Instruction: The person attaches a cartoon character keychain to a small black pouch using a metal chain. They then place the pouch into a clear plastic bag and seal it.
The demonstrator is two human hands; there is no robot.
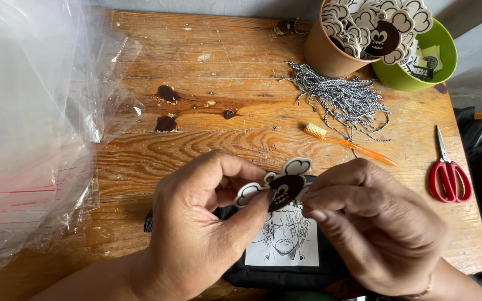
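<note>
Above the black pouch (285,267) on the wooden table (207,83), left hand (196,228) and right hand (375,223) both pinch a dark flower-shaped tag (281,188), fingers closed on it.

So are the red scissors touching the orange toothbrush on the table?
Apart. The head view shows the red scissors near the table's right edge, with bare wood plainly visible between them and the orange toothbrush.
</note>
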